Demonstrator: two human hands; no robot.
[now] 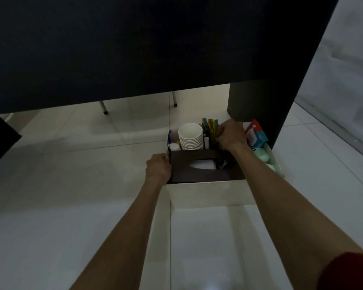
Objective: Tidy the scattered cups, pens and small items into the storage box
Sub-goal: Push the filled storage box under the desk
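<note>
Storage box point(278, 164) sits on the floor point(71, 164), already holding stacked cups point(190, 135), pens point(211, 128) and a tissue box point(197, 174). Our left hand point(158, 168) grips its left edge, and our right hand point(232, 135) curls round the pens. We judge the tidying nearly finished.

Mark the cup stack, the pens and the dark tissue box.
cup stack point(190, 141), head view, stacked white rims.
pens point(211, 128), head view, yellow barrel in the bundle.
dark tissue box point(197, 174), head view, lid below the oval opening.
</note>
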